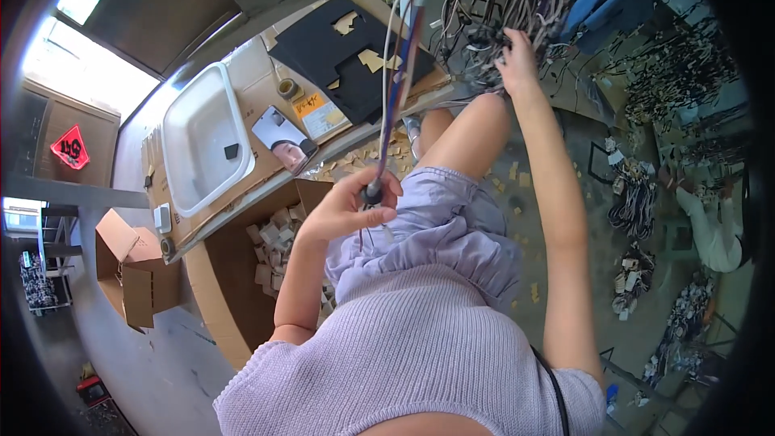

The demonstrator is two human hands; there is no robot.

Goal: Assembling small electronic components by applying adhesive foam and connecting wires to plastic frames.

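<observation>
left hand [345, 208] grip pinches the wire bundle [393, 73]; right hand [517, 60] grip clutches hanging cables [484, 0]; tugging could tangle strands.

- Right hand [517, 60]: fingers buried in hanging wire harnesses [517, 0], grip state unreadable.
- Left hand [349, 206]: closed round dark connector [373, 192], connector shape mostly covered by fingers.
- Cable bundle [395, 56] from left hand: upper end cut off at top edge.
- Open cardboard box [242, 274] beside surface [266, 169]: near side hidden behind left forearm.
- Person at right rim [714, 230]: partly cut off, too distorted for detail.
- Piles of parts on floor [638, 194]: too small to identify.
</observation>
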